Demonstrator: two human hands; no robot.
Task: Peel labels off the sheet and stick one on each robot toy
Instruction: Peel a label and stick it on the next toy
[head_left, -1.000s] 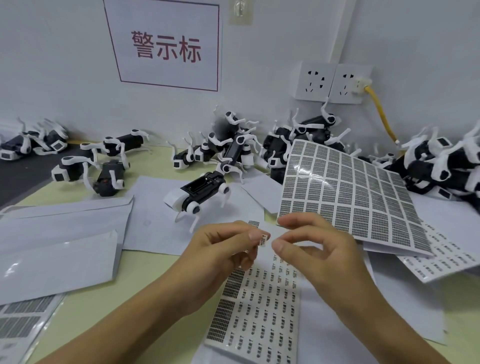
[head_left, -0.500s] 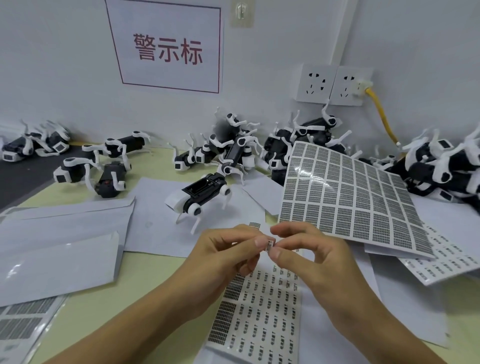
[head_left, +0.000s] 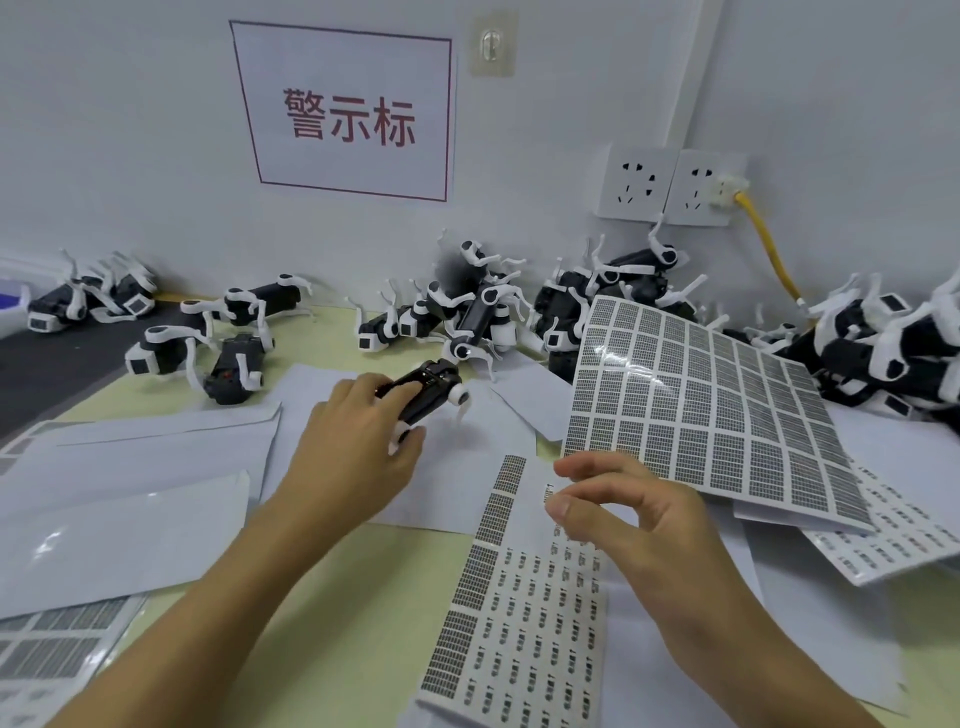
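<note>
A black and white robot toy (head_left: 434, 387) lies on white paper at the table's middle. My left hand (head_left: 353, 452) is stretched out to it, fingers on its body and thumb under its near end. My right hand (head_left: 639, 525) hovers over the partly peeled label sheet (head_left: 524, 623) and pinches a small label (head_left: 548, 491) between thumb and forefinger. A full sheet of labels (head_left: 701, 410) leans tilted just behind my right hand.
Piles of robot toys lie against the wall at the centre (head_left: 478, 312), on the right (head_left: 883, 353) and on the left (head_left: 208, 343). Loose backing papers (head_left: 130, 467) cover the table's left. A yellow cable (head_left: 769, 254) hangs from the wall socket.
My hands, which were pinching the label together, have parted. The left hand has reached forward onto the robot toy, and the right hand keeps the label.
</note>
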